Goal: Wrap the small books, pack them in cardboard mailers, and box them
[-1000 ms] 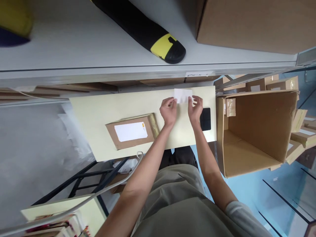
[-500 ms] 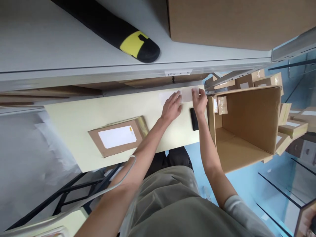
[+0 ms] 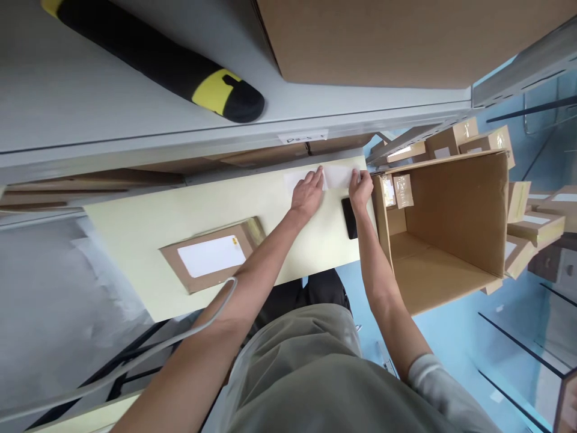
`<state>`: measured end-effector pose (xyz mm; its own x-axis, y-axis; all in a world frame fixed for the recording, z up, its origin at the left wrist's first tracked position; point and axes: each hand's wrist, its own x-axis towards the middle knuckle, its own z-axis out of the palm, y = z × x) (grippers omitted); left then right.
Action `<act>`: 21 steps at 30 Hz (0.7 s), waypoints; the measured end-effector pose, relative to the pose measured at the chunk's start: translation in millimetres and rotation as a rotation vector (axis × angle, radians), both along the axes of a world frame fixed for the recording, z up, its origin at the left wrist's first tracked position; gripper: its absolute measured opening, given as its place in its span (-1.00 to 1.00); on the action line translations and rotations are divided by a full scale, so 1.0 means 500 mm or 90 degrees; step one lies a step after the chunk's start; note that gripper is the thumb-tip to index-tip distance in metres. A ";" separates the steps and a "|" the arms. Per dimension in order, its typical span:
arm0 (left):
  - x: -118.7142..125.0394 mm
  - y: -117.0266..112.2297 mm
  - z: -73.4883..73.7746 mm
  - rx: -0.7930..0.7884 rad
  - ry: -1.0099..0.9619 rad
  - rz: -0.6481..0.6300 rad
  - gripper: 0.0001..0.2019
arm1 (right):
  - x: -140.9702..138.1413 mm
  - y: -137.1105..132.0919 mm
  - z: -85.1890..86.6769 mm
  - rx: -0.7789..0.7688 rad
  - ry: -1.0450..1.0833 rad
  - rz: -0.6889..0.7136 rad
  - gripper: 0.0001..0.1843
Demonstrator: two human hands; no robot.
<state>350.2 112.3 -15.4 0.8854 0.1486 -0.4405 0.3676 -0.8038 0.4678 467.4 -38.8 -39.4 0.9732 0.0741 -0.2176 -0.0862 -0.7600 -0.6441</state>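
My left hand (image 3: 307,195) lies flat with its fingers stretched out on a white paper slip (image 3: 339,175) at the far edge of the pale yellow table (image 3: 135,222). My right hand (image 3: 360,191) has its fingers curled and pinched on the right end of the same slip. A second white slip (image 3: 292,179) shows just left of my left fingers. A black phone (image 3: 348,218) lies on the table just below my right hand.
A flat brown parcel (image 3: 210,255) with a white label lies left on the table. An open cardboard box (image 3: 446,234) stands against the table's right end. Above, a grey shelf (image 3: 112,114) carries a black-and-yellow object (image 3: 157,57) and a large carton (image 3: 369,36). More small cartons (image 3: 532,222) lie at right.
The slip, held up between both hands a second ago, now lies at the table's far edge. My left hand has flattened on it. The view has shifted to the right.
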 end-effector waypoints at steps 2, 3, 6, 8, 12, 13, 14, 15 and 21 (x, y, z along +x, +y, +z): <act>0.004 -0.003 0.009 0.005 0.012 0.005 -0.23 | -0.006 -0.003 -0.003 0.013 -0.007 -0.012 -0.72; 0.005 -0.004 0.011 0.005 0.015 0.006 -0.22 | -0.009 -0.004 -0.004 0.020 -0.013 -0.019 -0.71; 0.006 -0.007 0.012 -0.008 0.018 0.003 -0.17 | -0.020 -0.008 -0.005 0.029 -0.023 -0.046 -0.72; 0.006 -0.008 0.012 -0.015 0.017 0.002 -0.15 | -0.027 -0.011 -0.003 0.023 -0.019 -0.062 -0.74; 0.010 -0.010 0.015 -0.024 0.015 0.010 -0.17 | -0.039 -0.017 0.005 0.023 -0.009 -0.080 -0.75; 0.011 -0.010 0.015 -0.027 0.014 0.010 -0.18 | -0.041 -0.017 0.007 0.026 -0.009 -0.084 -0.75; 0.012 -0.010 0.015 -0.029 0.011 0.010 -0.18 | -0.042 -0.017 0.009 0.027 -0.010 -0.086 -0.75; 0.014 -0.010 0.014 -0.032 0.008 0.010 -0.19 | -0.041 -0.017 0.010 0.026 -0.011 -0.087 -0.75; 0.018 -0.007 -0.002 -0.026 -0.009 0.006 -0.22 | -0.020 0.008 0.002 -0.010 -0.014 -0.050 -0.76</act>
<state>359.0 109.0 -16.4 0.8904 0.1391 -0.4334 0.3682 -0.7799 0.5061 457.2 -34.7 -38.2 0.9805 -0.0057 -0.1965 -0.1316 -0.7613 -0.6349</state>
